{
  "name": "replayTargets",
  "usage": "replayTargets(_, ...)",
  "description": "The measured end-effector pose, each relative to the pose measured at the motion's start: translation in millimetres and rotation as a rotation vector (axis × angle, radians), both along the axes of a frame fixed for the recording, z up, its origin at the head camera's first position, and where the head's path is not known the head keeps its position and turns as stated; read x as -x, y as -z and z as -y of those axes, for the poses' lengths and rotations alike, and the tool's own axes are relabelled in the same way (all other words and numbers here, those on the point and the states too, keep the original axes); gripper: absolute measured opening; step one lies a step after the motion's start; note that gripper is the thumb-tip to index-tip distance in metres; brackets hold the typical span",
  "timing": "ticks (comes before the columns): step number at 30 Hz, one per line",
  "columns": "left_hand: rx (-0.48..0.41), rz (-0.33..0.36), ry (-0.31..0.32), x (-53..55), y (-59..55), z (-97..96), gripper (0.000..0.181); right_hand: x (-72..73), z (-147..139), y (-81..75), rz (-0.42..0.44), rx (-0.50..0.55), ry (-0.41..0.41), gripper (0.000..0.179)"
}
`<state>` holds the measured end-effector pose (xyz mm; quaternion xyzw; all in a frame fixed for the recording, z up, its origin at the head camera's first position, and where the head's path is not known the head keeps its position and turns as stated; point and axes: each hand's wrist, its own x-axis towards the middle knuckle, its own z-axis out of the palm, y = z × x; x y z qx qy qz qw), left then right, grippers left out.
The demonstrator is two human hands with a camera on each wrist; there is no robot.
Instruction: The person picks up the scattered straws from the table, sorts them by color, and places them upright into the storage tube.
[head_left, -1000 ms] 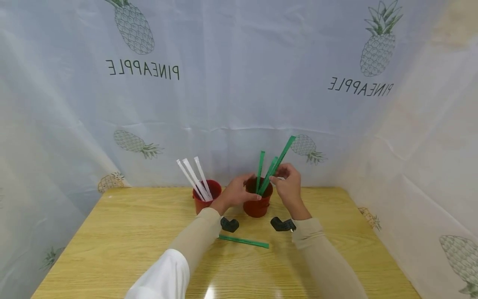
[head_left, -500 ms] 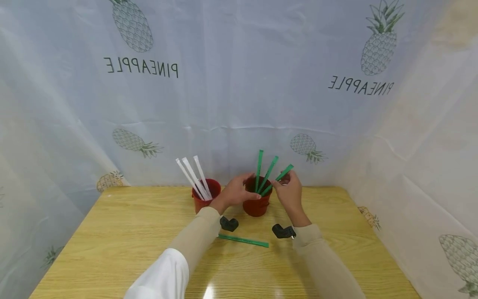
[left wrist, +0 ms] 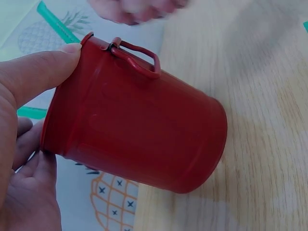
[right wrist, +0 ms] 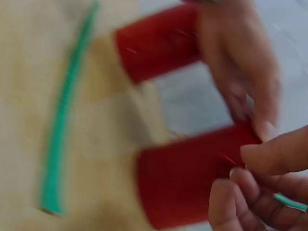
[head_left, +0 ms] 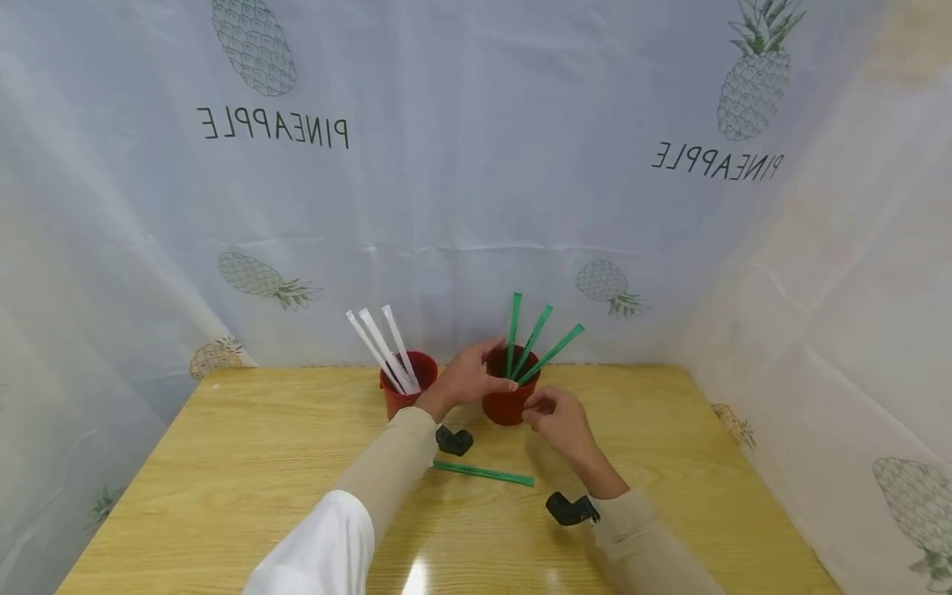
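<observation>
My left hand point(head_left: 468, 376) holds the rim of a small red metal bucket point(head_left: 506, 411). In the left wrist view the thumb point(left wrist: 45, 70) lies at the near rim of that bucket point(left wrist: 139, 115), and the other fingers reach round its mouth. Several thin green wrapped straws point(head_left: 531, 341) lean out of the bucket, fanned to the right. Just right of the bucket is my right hand point(head_left: 563, 420), its fingers loosely bent and nothing held between them. Another green wrapped straw point(head_left: 483, 473) lies flat on the table in front.
To the left stands a second red bucket point(head_left: 402, 405) with white wrapped straws point(head_left: 387, 351) leaning in it. The wooden table point(head_left: 283, 463) meets a pineapple-print curtain point(head_left: 476, 165) at the back. Black wrist cameras point(head_left: 568, 508) hang below both wrists.
My right hand lowered a green straw into the right bucket, let it go, and moved down toward me. My left hand has stayed at the bucket's rim.
</observation>
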<state>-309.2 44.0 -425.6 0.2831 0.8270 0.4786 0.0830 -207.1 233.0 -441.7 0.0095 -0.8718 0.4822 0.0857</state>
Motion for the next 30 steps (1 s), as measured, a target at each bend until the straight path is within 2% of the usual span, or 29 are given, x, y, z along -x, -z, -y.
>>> replayTargets(5, 0.017, -0.023, 0.000, 0.5, -1.2, 1.3, 0.087, -8.5, 20, 20.9, -0.018, 0.013, -0.231, 0.015)
replayTargets(9, 0.027, -0.036, 0.005, 0.1, -1.4, 1.2, 0.087, -11.2, 33, 34.3, -0.003, 0.064, -0.318, 0.021)
replayTargets(12, 0.025, -0.039, 0.005, -0.2, -1.9, 1.2, 0.085, -11.2, 41, 42.2, -0.007, 0.072, -0.357, 0.022)
replayTargets(15, 0.018, -0.045, 0.012, 0.4, -2.1, 1.5, 0.085, -10.2, 48, 47.8, -0.024, 0.028, -0.383, 0.023)
replayTargets(24, 0.011, -0.047, 0.019, 0.7, -5.1, 1.2, 0.085, -10.4, 66, 52.4, -0.167, -0.232, -0.343, 0.023)
replayTargets(27, 0.012, -0.033, 0.016, 0.7, -4.2, 0.9, 0.085, -11.6, 67, 52.4, -0.171, -0.285, -0.370, 0.028)
replayTargets(30, 0.018, -0.026, 0.013, 0.7, -3.4, 0.7, 0.085, -14.4, 67, 48.0, -0.123, -0.324, -0.429, 0.031)
